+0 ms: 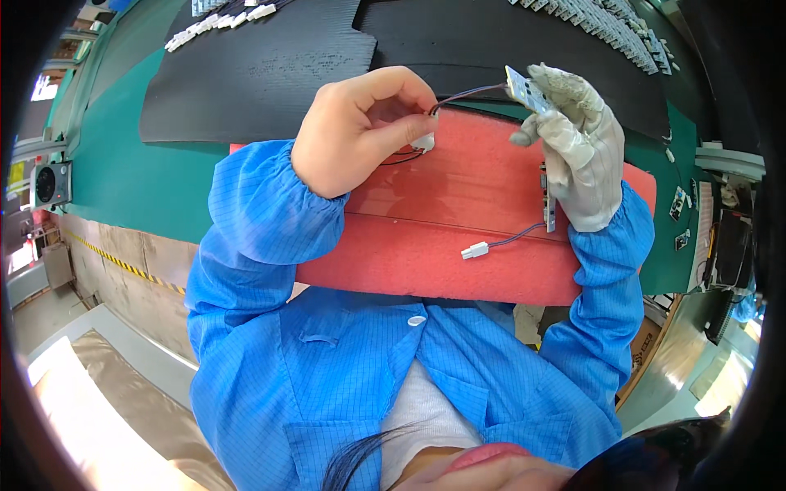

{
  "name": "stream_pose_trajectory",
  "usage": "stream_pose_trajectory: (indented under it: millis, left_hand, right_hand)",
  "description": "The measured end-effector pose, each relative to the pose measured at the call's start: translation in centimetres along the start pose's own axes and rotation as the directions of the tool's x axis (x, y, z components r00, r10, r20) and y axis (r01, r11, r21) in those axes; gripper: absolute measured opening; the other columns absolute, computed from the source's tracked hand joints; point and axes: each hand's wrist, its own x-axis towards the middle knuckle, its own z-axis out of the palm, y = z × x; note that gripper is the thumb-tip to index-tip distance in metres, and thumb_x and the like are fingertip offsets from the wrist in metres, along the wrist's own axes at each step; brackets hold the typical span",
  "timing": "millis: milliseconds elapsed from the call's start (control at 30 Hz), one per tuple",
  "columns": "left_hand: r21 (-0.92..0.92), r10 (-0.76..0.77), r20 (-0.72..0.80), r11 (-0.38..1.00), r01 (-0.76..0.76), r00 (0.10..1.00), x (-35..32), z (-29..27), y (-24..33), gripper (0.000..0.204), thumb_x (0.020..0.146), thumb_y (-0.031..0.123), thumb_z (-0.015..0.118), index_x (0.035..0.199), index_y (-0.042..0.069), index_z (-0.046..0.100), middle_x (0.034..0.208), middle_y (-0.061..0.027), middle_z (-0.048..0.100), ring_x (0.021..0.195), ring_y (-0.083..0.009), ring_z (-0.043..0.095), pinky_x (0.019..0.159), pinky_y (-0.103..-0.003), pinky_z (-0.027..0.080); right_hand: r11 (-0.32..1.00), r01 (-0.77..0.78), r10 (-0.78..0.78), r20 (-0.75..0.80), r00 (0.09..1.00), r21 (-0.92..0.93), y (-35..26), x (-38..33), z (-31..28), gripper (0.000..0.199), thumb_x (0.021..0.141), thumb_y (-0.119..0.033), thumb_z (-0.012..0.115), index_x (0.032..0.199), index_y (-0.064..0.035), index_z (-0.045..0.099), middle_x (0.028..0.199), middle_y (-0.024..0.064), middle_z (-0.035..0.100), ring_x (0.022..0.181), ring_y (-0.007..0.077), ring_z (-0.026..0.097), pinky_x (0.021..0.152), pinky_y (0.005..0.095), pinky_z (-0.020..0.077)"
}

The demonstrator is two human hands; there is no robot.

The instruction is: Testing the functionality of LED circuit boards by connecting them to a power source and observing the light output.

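Blue coat sleeves (270, 213) come up from below. On the red foam pad (442, 254) lies a loose white connector (474, 250) on a wire, beside a 2nd circuit board (547, 200). Bare left hand (360, 127) pinches the thin wire (463, 94) and a white plug (423, 142). Gloved right hand (573, 139) grips a small circuit board (526, 88), raised above the pad. Beyond: black mat (270, 65), rows of white parts (221, 20).

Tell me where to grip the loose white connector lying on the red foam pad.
Pinch the white connector across its two long sides, coming from above. It lies flat on the red foam pad, free end pointing left, with its wire leaving rightward toward the small board, so fingers avoid the wire.
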Motion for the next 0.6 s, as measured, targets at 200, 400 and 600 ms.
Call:
stream_pose_trajectory:
  millis: [200,400,600]
  left_hand:
    - [0.12,0.103,-0.018,0.988,-0.1,0.994,-0.5,0.0,0.0,0.008,0.081,0.0,0.064,0.088,-0.001,0.06,0.078,-0.008,0.064,0.074,-0.0145,0.066,0.068,-0.025,0.053]
    - [0.351,0.194,0.059,0.914,-0.202,0.979,-0.4,-0.4,0.4,0.01,0.077,0.001,0.067,0.085,0.002,0.06,0.078,-0.0094,0.063,0.07,-0.0222,0.065,0.064,-0.028,0.051]
    - [0.511,0.313,0.075,0.803,-0.306,0.947,-0.5,-0.5,0.5,0.012,0.076,0.002,0.068,0.083,0.003,0.059,0.079,-0.0125,0.061,0.074,-0.0296,0.062,0.063,-0.033,0.05]
  right_hand:
    - [0.988,0.138,-0.142,-0.043,0.989,-0.073,0.3,0.0,-0.6,0.055,0.074,-0.023,0.073,0.12,-0.0004,0.052,0.111,0.0157,0.061,0.097,0.0225,0.063,0.066,0.0278,0.057]
    - [0.987,0.126,-0.134,-0.077,0.988,-0.102,-0.5,0.0,-0.7,0.057,0.075,-0.029,0.073,0.119,0.001,0.052,0.1,0.014,0.065,0.088,0.0191,0.066,0.06,0.0259,0.0558]
    - [0.675,0.355,-0.313,0.184,0.932,-0.647,0.3,0.5,-2.2,0.029,0.085,-0.007,0.054,0.114,-0.0065,0.059,0.101,0.0121,0.063,0.043,0.0071,0.052,0.053,0.0202,0.0517]
